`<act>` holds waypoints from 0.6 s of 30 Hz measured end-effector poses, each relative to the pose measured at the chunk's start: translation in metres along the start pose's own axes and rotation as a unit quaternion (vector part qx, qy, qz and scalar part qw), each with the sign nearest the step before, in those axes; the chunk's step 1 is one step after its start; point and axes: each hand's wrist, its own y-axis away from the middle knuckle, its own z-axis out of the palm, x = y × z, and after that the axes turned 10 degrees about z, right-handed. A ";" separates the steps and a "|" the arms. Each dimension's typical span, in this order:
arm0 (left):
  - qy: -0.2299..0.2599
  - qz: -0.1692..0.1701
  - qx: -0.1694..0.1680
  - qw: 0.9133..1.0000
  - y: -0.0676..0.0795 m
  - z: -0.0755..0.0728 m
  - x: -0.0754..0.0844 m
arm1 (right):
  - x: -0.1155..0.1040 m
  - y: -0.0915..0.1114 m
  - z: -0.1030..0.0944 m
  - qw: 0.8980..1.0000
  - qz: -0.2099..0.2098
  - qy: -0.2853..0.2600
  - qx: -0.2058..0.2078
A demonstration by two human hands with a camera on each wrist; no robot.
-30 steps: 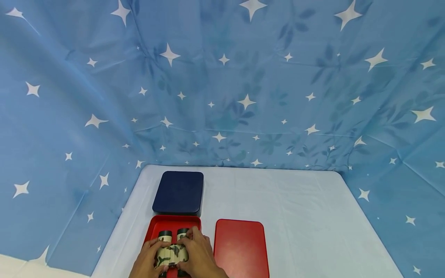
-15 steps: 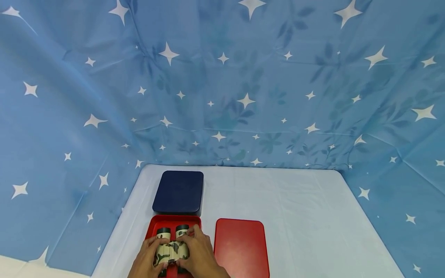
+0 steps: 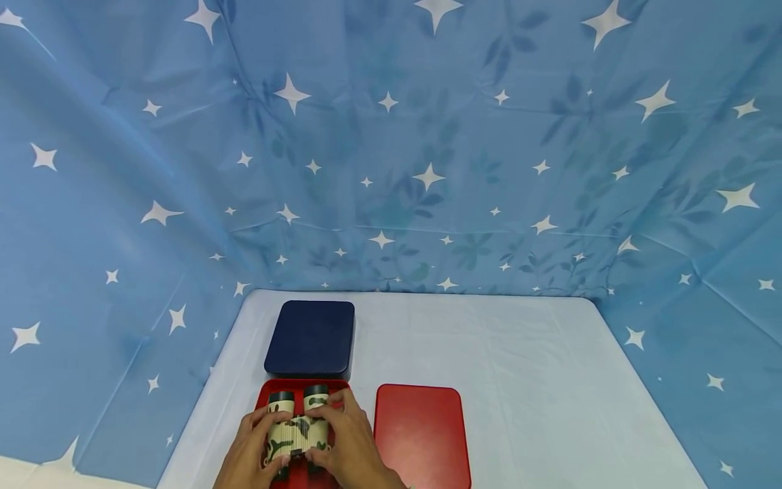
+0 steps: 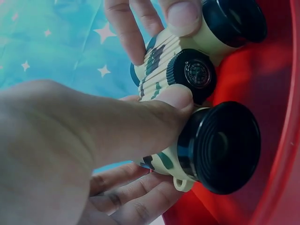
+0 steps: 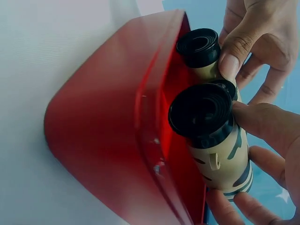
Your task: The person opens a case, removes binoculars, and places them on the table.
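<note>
A pair of camouflage-patterned binoculars is held between both hands over an open red tin box. In the head view, my left hand grips the left barrel and my right hand the right one. The left wrist view shows the left thumb on top beside a black focus wheel with a small compass set in it. Seen from the right wrist, the black eyepieces stand near the wall of the red tin, and the right fingers wrap the near barrel. The palms hide part of the box.
A navy tin stands just behind the red box. To the right lies a red lid on the white tabletop. Blue star-patterned cloth encloses the table at the back and sides.
Both hands, still gripping the binoculars, have shifted slightly left and away from the body in the head view. The boxes and lid stay where they were; the camera view has drifted a little.
</note>
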 end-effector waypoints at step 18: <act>0.010 0.039 0.011 0.999 -0.012 0.005 0.034 | 0.002 0.009 -0.030 0.988 0.068 -0.141 0.006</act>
